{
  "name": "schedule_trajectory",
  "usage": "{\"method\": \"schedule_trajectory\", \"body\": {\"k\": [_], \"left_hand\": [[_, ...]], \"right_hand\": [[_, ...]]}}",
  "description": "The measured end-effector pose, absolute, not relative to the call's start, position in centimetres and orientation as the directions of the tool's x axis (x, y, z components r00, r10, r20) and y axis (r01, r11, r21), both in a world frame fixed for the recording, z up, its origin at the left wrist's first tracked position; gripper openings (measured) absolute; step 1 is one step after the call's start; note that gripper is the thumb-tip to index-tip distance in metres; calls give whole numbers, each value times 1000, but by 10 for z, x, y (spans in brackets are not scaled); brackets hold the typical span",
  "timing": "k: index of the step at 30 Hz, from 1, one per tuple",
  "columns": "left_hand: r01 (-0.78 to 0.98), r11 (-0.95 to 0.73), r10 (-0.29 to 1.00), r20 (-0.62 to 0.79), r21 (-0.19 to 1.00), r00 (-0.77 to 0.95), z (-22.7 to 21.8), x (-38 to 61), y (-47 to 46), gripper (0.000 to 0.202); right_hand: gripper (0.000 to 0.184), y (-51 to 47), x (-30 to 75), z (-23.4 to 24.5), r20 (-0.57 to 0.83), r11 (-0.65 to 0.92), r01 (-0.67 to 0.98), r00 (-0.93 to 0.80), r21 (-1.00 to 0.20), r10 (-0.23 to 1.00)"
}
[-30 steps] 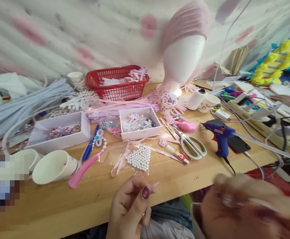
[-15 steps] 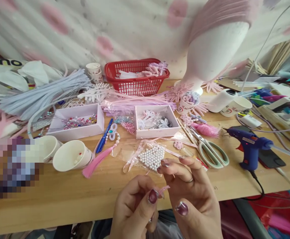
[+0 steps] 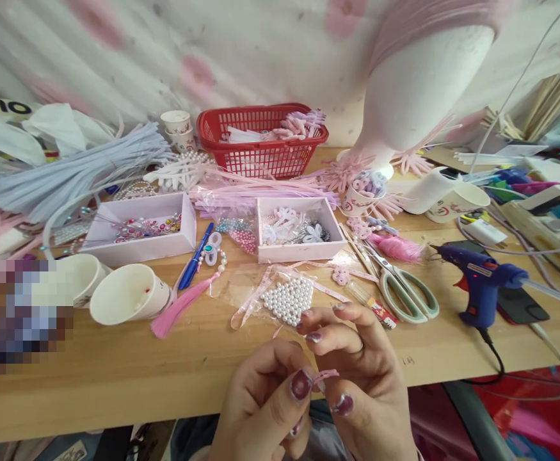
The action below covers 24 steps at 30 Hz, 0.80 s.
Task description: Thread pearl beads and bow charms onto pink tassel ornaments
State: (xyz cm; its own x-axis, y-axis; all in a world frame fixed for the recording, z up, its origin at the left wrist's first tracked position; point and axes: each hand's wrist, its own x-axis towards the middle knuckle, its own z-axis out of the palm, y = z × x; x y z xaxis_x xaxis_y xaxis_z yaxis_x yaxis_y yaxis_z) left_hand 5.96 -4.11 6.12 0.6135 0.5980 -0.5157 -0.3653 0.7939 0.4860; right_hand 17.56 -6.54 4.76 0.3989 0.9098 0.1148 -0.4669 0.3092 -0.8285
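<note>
Pinching a small pink piece (image 3: 328, 375) in our left hand (image 3: 270, 397), we've got it between thumb and forefinger near the table (image 3: 130, 378) edge. Our right hand (image 3: 376, 378) is just to its right, thumb and fingers spread around the tip; can't tell if they touch it. A light but firm left pinch with that tip exposed seems best to us. Left to right, we've got an open paper cup (image 3: 121, 288), a pink tassel (image 3: 184, 306), bagged pearls (image 3: 287, 299) crowding our fingertips on the far side, scissors (image 3: 388, 264), then a blue glue gun (image 3: 482, 282), whose cord (image 3: 499, 358) could snag us.
</note>
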Motion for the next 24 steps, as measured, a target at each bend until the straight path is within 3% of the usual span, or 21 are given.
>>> {"method": "schedule_trajectory", "body": {"k": [11,24], "left_hand": [[-355,809,577,-517,469,633,61,65,-41,46],[-362,812,565,-460,458,685,58,65,-38,42]], "right_hand": [[38,-70,179,45,96,262,-483,341,-835,935],[37,-71,179,44,73,260,-452,390,-853,918]]}}
